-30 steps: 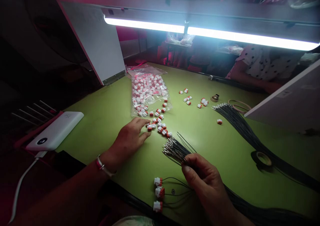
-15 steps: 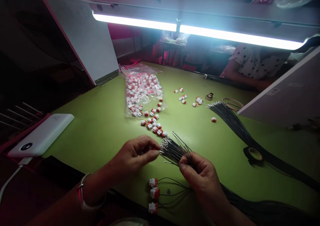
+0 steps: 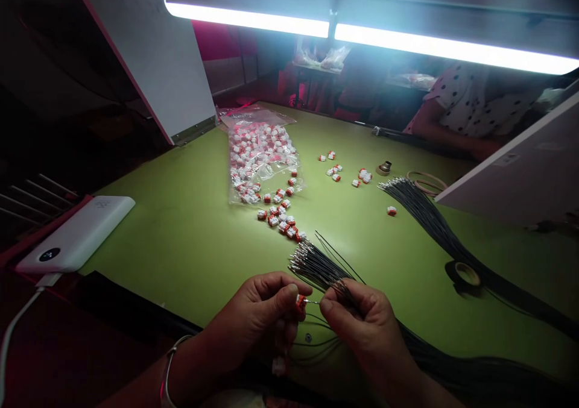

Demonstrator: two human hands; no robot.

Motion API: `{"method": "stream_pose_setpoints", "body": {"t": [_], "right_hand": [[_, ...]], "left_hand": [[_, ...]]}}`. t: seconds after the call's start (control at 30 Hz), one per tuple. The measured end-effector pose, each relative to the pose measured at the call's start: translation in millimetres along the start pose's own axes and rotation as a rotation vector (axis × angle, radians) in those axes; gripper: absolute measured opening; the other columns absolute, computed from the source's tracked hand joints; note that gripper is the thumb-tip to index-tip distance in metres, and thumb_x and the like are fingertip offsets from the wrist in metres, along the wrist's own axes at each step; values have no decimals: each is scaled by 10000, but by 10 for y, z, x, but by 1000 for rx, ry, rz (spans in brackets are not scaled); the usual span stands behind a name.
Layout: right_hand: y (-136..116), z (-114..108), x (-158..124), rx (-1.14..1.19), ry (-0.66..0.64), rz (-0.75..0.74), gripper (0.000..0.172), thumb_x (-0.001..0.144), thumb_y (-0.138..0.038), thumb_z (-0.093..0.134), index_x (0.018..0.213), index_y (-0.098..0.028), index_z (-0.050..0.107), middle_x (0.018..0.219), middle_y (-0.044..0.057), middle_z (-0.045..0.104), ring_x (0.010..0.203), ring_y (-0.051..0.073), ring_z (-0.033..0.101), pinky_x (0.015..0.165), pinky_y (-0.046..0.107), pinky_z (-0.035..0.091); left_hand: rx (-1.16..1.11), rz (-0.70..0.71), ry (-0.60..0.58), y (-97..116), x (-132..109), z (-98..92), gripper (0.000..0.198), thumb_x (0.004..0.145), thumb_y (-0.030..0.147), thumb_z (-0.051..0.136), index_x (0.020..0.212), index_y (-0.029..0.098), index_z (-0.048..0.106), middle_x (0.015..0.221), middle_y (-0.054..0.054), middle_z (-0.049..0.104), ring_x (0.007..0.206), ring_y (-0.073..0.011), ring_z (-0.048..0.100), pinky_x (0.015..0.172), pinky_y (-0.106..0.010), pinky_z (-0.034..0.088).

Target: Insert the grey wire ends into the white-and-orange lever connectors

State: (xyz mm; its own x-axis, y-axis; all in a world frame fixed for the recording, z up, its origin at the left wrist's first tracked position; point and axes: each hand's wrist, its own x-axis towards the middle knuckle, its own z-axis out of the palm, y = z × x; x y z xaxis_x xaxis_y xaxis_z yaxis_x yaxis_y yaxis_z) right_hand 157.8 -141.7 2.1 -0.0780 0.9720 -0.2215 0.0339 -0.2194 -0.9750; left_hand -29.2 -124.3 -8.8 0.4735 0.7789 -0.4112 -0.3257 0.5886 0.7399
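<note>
Between my hands: a narrow gap, closed by the connector (image 3: 300, 302) in my left hand (image 3: 256, 317) and the wire reaching it from my right hand (image 3: 362, 329)
Left: bare green tabletop (image 3: 181, 233) lies open to the white power bank (image 3: 76, 236), nothing standing between
Far: the fanned wire bundle (image 3: 319, 266) blocks the way past my right hand; loose connectors (image 3: 280, 220) and their plastic bag (image 3: 257, 164) lie beyond
Right: green strip free up to the long black wires (image 3: 452, 360) and tape roll (image 3: 467, 273)
Far right: a tilted white panel (image 3: 511, 167) overhangs the table
</note>
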Motion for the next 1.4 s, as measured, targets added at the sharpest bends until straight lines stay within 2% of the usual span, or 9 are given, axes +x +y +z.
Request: {"method": "stream_pose_setpoints", "body": {"t": [0.17, 0.3, 0.37, 0.53, 0.87, 1.07, 1.17, 1.3, 1.4], "right_hand": [[25, -2, -6, -40, -15, 21, 230, 829, -297, 628, 655, -173, 545, 598, -45, 416, 566, 109, 330, 508, 245, 297], [52, -14, -3, -103, -68, -83, 192, 870, -300, 611, 738, -161, 624, 700, 3, 548, 657, 147, 467, 599, 270, 383], [49, -22, -4, -138, -73, -105, 188, 871, -300, 618, 748, -159, 638, 709, 8, 563, 671, 153, 484, 609, 271, 389], [10, -20, -13, -55, -82, 43, 273, 861, -351, 621, 673, -174, 532, 631, -28, 457, 602, 124, 373, 540, 256, 332], [15, 30, -17, 277, -112, 276, 253, 768, -330, 740, 693, -156, 572, 605, -29, 491, 572, 122, 447, 534, 253, 378], [44, -2, -26, 386, -139, 326, 283, 776, -322, 752, 671, -151, 553, 584, -33, 517, 524, 92, 414, 526, 242, 380], [65, -24, -33, 384, -140, 323, 289, 772, -325, 767, 673, -147, 561, 597, -26, 536, 529, 97, 443, 527, 241, 387], [64, -23, -34, 400, -157, 311, 289, 791, -351, 765, 700, -146, 583, 624, -16, 554, 575, 120, 505, 552, 246, 405], [49, -6, -36, 406, -145, 301, 309, 787, -370, 776, 694, -145, 585, 612, -26, 538, 564, 110, 489, 543, 238, 397]], "left_hand": [[-20, -48, 8, 1, -12, -21, 264, 801, 363, 770, 992, 183, 735, 720, -5, 669, 495, -89, 608, 452, -189, 520], [-23, -82, -10, -22, 8, -41, 235, 827, 356, 744, 986, 187, 709, 677, -10, 668, 475, -103, 601, 413, -195, 511], [-44, -77, -20, -33, 15, -41, 209, 825, 343, 749, 959, 196, 687, 659, -5, 669, 467, -101, 598, 409, -188, 506], [-76, -74, -43, -45, 12, -39, 180, 844, 346, 727, 919, 199, 653, 631, 8, 658, 452, -102, 593, 397, -190, 504], [21, 5, 14, -60, 2, -22, 214, 797, 323, 783, 870, 187, 633, 585, 5, 687, 455, -90, 610, 438, -155, 481], [97, 20, 22, -44, -25, 18, 217, 788, 322, 783, 867, 183, 636, 550, 12, 677, 396, -115, 595, 381, -193, 494], [124, 9, 40, -48, -24, 30, 231, 775, 326, 794, 871, 174, 649, 566, 2, 688, 404, -118, 602, 374, -191, 493], [50, -10, 7, -51, -3, 24, 248, 762, 350, 804, 841, 179, 643, 561, -7, 700, 424, -106, 604, 406, -171, 483], [24, -20, 13, -48, 0, 13, 248, 770, 358, 797, 844, 186, 636, 559, -6, 702, 426, -104, 601, 417, -171, 483]]}}
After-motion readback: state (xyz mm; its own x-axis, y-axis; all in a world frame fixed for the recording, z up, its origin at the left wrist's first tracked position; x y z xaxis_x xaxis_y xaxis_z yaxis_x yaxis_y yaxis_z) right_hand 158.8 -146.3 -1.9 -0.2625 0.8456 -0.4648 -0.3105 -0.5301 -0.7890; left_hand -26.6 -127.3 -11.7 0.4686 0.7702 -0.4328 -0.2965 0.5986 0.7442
